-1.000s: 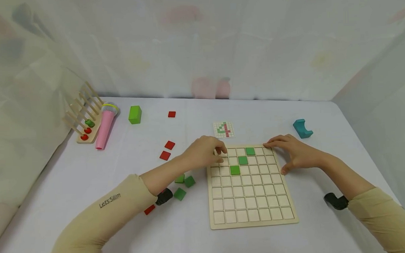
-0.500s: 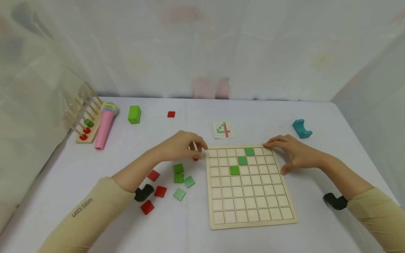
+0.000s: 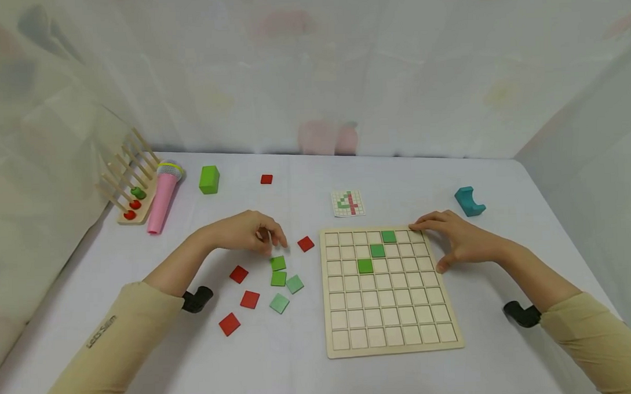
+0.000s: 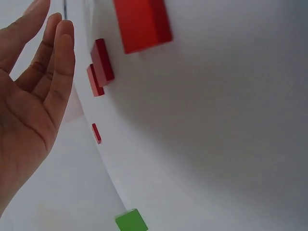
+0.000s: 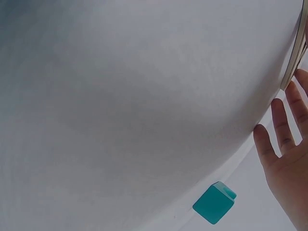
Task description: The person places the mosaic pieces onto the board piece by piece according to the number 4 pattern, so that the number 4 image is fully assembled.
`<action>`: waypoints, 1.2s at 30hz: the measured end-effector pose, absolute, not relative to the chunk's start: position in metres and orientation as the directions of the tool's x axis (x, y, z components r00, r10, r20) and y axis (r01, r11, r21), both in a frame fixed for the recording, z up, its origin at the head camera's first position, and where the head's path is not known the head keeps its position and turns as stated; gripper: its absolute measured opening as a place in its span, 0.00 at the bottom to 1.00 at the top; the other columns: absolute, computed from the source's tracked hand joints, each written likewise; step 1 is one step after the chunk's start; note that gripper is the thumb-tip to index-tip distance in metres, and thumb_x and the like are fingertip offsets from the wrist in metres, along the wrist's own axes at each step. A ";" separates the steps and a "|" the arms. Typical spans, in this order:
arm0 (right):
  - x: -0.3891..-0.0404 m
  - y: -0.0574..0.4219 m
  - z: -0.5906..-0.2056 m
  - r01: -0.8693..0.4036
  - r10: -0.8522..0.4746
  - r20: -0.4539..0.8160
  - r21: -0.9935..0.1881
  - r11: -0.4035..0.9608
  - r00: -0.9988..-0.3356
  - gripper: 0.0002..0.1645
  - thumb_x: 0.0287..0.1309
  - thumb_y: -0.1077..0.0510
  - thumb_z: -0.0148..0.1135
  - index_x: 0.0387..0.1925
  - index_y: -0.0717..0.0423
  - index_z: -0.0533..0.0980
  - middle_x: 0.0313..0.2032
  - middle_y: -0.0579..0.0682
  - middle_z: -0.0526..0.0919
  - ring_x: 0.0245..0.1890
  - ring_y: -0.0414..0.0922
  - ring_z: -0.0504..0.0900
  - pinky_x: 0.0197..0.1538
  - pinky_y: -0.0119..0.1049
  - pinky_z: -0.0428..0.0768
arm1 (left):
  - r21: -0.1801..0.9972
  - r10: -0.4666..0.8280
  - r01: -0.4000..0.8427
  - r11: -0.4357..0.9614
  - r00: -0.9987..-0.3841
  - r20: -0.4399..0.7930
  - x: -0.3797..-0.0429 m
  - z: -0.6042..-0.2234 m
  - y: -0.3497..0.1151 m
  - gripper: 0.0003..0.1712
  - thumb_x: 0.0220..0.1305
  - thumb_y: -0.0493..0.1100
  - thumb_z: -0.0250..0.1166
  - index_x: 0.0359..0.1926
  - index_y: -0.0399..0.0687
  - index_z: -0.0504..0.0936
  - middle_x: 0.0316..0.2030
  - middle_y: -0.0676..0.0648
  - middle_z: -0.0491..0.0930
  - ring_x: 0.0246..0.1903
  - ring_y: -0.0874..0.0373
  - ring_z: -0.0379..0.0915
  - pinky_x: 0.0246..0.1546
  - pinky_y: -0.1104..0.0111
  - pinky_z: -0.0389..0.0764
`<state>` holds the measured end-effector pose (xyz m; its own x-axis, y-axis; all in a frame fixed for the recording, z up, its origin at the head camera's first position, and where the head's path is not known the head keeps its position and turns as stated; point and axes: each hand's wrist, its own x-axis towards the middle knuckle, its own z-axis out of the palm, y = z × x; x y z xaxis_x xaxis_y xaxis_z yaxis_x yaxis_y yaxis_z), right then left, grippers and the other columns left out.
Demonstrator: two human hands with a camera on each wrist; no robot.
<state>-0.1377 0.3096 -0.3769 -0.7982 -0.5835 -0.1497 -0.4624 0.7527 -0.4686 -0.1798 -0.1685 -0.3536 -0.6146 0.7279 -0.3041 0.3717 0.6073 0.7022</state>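
Note:
A square wooden grid board [image 3: 392, 290] lies on the table, with three green tiles, one of them a green tile [image 3: 377, 251], set in a diagonal of its cells. My right hand [image 3: 463, 235] rests at the board's far right corner, fingers spread along its edge. In the right wrist view, the board's edge [image 5: 294, 53] shows by the fingertips. Left of the board, my left hand [image 3: 244, 233] hovers with loosely bent fingers and holds nothing. Just under it lie loose green tiles [image 3: 279, 278] and red tiles [image 3: 249, 299], and a red tile [image 3: 305, 244] sits to its right.
Behind the board lies a small pattern card [image 3: 348, 203]. A teal arch block [image 3: 469, 201] is at the far right. At the back left are a green block [image 3: 209, 180], a red tile [image 3: 266, 179], a pink toy microphone [image 3: 163, 199] and a wooden peg rack [image 3: 138, 194].
My left hand has moved left, off the board's upper left corner to over the loose tiles. The red tile beside the board has come into view. My right hand stays in place.

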 end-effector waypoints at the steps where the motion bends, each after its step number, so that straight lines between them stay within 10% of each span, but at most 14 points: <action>1: -0.138 0.310 -0.377 -0.463 -0.583 -0.150 -0.468 0.753 -0.798 0.58 0.30 0.41 0.82 0.67 0.52 0.70 0.64 0.57 0.71 0.64 0.57 0.64 0.61 0.61 0.65 | 0.707 0.732 0.371 0.602 -0.610 -0.303 -0.180 -0.355 -0.169 0.15 0.58 0.31 0.66 0.45 0.51 0.86 0.43 0.48 0.85 0.38 0.59 0.77 0.42 0.69 0.80; 36: -0.136 0.308 -0.374 -0.448 -0.576 -0.161 -0.476 0.756 -0.801 0.58 0.29 0.43 0.82 0.67 0.50 0.70 0.65 0.56 0.71 0.63 0.55 0.64 0.61 0.58 0.66 | 0.660 0.760 0.442 0.608 -0.565 -0.322 -0.173 -0.370 -0.159 0.20 0.53 0.27 0.68 0.42 0.56 0.88 0.40 0.49 0.80 0.37 0.58 0.73 0.39 0.72 0.79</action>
